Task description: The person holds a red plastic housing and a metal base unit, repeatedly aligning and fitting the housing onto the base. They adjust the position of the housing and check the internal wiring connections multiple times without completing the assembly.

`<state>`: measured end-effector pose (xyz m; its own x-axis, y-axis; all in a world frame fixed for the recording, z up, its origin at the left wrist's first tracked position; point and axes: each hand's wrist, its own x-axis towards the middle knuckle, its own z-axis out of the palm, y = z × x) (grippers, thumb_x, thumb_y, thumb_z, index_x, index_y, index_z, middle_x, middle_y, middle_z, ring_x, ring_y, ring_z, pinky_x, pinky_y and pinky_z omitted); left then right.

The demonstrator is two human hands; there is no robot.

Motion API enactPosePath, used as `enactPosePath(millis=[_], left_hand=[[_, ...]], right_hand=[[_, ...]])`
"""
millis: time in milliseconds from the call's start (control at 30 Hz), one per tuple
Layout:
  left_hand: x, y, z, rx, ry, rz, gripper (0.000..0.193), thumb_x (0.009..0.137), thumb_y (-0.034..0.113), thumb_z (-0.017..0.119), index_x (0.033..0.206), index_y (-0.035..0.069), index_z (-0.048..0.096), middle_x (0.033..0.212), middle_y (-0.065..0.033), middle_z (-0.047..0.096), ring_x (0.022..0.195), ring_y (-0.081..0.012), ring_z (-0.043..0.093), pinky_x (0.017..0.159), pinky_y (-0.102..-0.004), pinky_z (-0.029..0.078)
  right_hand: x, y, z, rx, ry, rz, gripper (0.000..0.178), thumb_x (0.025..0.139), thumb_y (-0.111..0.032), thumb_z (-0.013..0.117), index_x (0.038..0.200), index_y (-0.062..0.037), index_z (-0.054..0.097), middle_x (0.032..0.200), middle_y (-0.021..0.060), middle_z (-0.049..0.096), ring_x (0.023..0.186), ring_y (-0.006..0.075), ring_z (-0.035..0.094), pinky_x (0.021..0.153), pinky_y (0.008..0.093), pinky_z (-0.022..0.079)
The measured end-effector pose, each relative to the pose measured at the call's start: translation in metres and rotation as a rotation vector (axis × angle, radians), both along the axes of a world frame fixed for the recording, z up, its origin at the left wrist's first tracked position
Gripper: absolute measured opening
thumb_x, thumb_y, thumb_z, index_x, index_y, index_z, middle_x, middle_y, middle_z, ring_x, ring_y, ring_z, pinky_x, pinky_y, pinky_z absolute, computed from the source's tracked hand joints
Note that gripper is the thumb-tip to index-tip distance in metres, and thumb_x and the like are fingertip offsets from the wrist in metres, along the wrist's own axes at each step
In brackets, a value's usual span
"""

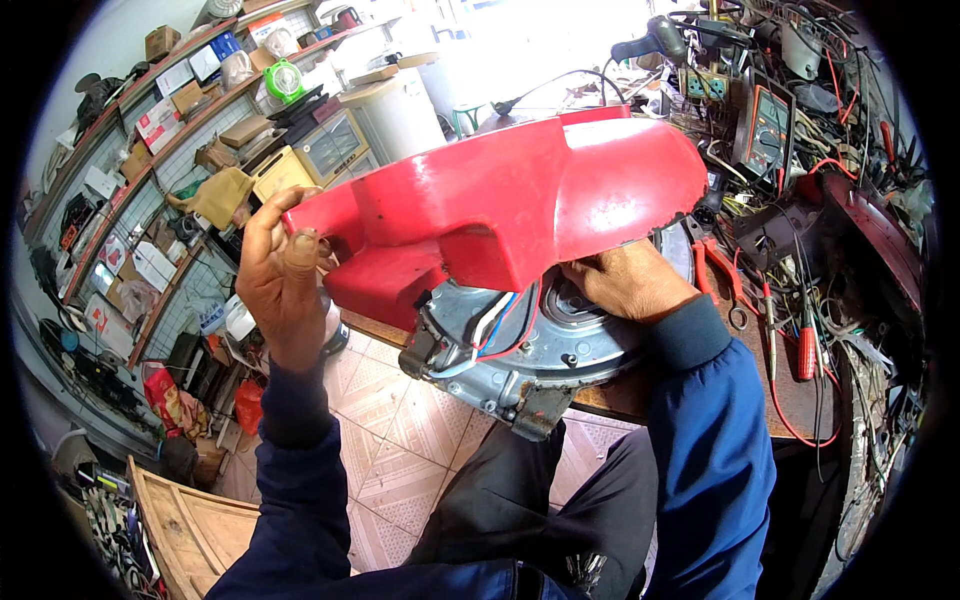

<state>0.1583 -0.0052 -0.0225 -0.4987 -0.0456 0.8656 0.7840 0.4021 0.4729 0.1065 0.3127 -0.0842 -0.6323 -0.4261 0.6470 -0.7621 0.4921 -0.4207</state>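
Note:
A large red plastic cover (480,190) is tilted up over a round grey metal motor housing (590,350) at the bench's near edge. At the cover's left end, my left hand (285,275) grips its rim, thumb on the near side. My right hand (630,280) reaches in under the cover's lower edge, above the middle of the housing. Its fingers are curled and their tips are hidden; it seems to hold the cover from beneath. Red, blue and white wires (510,325) run across the housing below the cover. A rusty bracket (540,412) sticks out at the housing's near side.
On the bench to the right lie red-handled pliers (712,268), a red screwdriver (806,352), test leads and a dark red curved shell (880,240). A multimeter (770,125) stands behind them amid tangled cables. Crowded shelves (130,210) line the left wall.

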Motion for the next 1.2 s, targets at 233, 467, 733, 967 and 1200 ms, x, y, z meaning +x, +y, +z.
enactPosePath(millis=[233, 467, 733, 967, 1200], left_hand=[[-0.001, 0.001, 0.001, -0.017, 0.031, 0.008, 0.046, 0.1, 0.021, 0.06, 0.134, -0.007, 0.048, 0.117, -0.0149, 0.064, 0.074, -0.0065, 0.058, 0.063, -0.0192, 0.048], [0.001, -0.005, 0.0, -0.038, 0.037, 0.015, 0.045, 0.1, 0.023, 0.06, 0.132, -0.006, 0.049, 0.118, -0.0147, 0.064, 0.077, -0.0071, 0.06, 0.062, -0.0189, 0.049], [-0.004, 0.001, 0.0, -0.003, 0.02, -0.009, 0.047, 0.099, 0.025, 0.062, 0.132, -0.006, 0.05, 0.118, -0.0135, 0.064, 0.078, -0.0078, 0.061, 0.062, -0.0186, 0.048], [-0.009, -0.007, -0.001, 0.028, 0.059, -0.008, 0.05, 0.098, 0.028, 0.066, 0.131, -0.006, 0.052, 0.121, -0.012, 0.064, 0.076, -0.0085, 0.062, 0.065, -0.0206, 0.05], [-0.011, -0.01, 0.002, 0.033, 0.012, -0.03, 0.052, 0.097, 0.031, 0.067, 0.131, -0.005, 0.052, 0.121, -0.0107, 0.063, 0.076, -0.0073, 0.062, 0.066, -0.0202, 0.049]], right_hand=[[0.003, -0.006, 0.007, -0.085, 0.017, -0.007, 0.029, 0.077, -0.013, 0.072, 0.105, -0.0051, 0.068, 0.109, 0.0197, 0.064, 0.105, 0.0407, 0.058, 0.093, 0.0481, 0.045], [-0.003, -0.035, 0.003, 0.02, 0.095, -0.056, 0.03, 0.068, -0.018, 0.069, 0.096, -0.0054, 0.069, 0.099, 0.0172, 0.066, 0.096, 0.0401, 0.06, 0.086, 0.0488, 0.047], [-0.01, -0.038, -0.007, -0.085, 0.221, -0.256, 0.028, 0.066, -0.009, 0.066, 0.094, -0.0072, 0.07, 0.093, 0.0162, 0.067, 0.09, 0.0407, 0.062, 0.079, 0.0513, 0.047], [-0.011, -0.038, -0.008, -0.125, 0.135, -0.297, 0.035, 0.066, -0.009, 0.067, 0.101, -0.0065, 0.07, 0.1, 0.0197, 0.066, 0.096, 0.0416, 0.061, 0.082, 0.0527, 0.046], [-0.018, -0.034, -0.004, 0.005, 0.124, -0.405, 0.039, 0.07, -0.015, 0.069, 0.109, -0.0114, 0.068, 0.108, 0.0169, 0.066, 0.103, 0.039, 0.061, 0.085, 0.0538, 0.045]])
